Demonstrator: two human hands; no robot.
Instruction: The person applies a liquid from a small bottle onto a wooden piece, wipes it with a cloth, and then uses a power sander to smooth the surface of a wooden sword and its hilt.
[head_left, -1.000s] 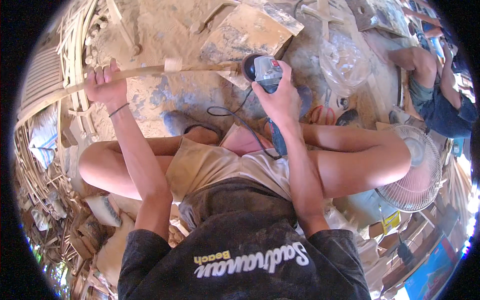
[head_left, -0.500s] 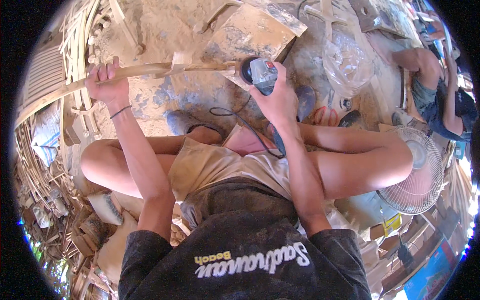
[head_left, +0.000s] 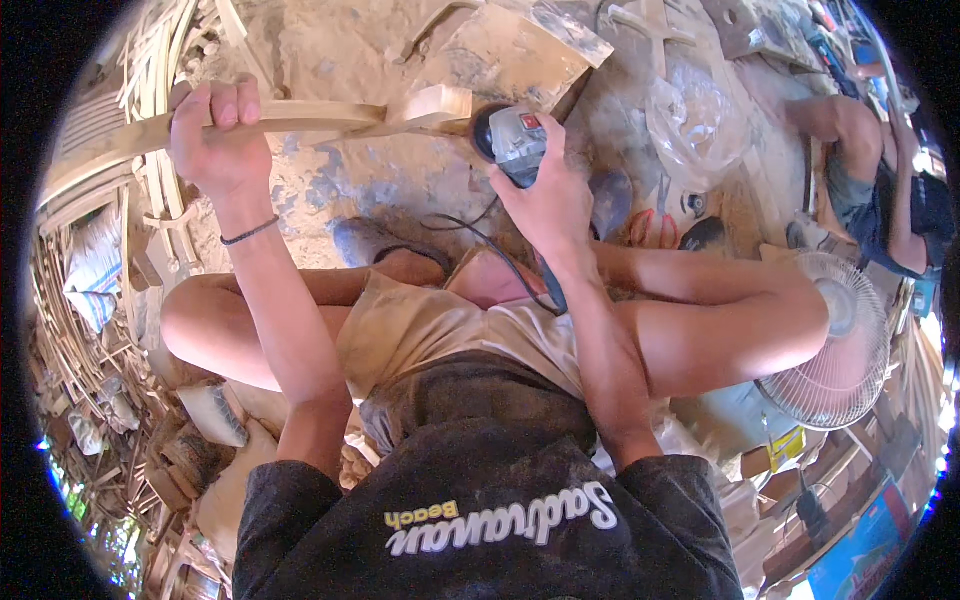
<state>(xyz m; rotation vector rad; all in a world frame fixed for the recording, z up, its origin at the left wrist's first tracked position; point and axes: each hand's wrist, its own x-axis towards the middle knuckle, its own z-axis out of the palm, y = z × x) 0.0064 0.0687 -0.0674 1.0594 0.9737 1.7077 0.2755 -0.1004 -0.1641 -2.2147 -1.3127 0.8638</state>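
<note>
Left hand [head_left: 222, 145] tight around a wooden bar [head_left: 325, 117], right hand [head_left: 552, 198] (likewise) around a grinder [head_left: 517, 138]

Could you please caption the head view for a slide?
Left grip on a curved wooden bar, right grip on a grinder.

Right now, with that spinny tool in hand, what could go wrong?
The bare right hand holds the grinder close to its disc, so a slip might hurt it. The cord loops between the bare legs and could snag. The stick is gripped by the left hand, so it might jerk or twist if the disc catches it.
</note>
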